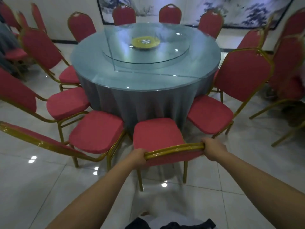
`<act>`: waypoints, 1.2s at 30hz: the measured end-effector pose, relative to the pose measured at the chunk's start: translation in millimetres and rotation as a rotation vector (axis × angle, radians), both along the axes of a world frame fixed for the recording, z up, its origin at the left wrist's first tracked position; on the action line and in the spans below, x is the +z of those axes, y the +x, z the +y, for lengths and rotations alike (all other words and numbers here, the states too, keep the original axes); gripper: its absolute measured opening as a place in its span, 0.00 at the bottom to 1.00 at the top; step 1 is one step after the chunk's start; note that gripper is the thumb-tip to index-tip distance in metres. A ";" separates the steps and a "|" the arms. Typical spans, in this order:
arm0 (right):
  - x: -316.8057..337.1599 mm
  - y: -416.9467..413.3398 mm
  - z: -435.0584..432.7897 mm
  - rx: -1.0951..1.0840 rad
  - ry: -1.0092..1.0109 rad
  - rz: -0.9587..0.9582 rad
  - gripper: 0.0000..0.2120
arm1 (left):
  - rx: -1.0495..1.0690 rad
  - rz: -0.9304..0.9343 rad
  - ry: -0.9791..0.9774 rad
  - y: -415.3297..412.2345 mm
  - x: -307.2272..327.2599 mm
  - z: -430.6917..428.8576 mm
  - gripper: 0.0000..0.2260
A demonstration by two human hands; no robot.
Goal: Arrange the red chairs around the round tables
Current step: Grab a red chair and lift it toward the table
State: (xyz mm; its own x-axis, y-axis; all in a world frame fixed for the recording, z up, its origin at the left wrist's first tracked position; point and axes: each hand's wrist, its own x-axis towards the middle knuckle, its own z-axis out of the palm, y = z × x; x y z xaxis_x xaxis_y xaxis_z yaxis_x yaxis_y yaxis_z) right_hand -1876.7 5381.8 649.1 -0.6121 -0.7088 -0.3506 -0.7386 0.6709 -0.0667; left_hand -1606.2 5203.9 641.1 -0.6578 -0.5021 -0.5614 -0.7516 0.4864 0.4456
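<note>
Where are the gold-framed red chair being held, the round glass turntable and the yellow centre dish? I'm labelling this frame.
gold-framed red chair [156, 134], head view, seat cushion.
round glass turntable [175, 53], head view, right side.
yellow centre dish [137, 44], head view, left rim.

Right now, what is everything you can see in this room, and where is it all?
Round table: one, grey cloth, glass top, centre.
Glass turntable: one, clear, on the table.
Yellow disc: one, at the turntable's middle.
Red chairs: about ten ringing the table, gold frames; more at both edges, count unclear.
Held chair: one, red, nearest the camera, seat toward the table.
Wall painting: one, blue and white, far wall.
Floor: glossy pale tiles.
Left hand: gripping the held chair's gold top rail.
Right hand: gripping the same rail.
</note>
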 end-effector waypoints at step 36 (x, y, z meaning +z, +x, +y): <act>18.7 -400.1 232.0 -0.300 -0.526 -0.375 0.21 | -0.030 0.292 0.156 -503.6 -5.6 151.8 0.28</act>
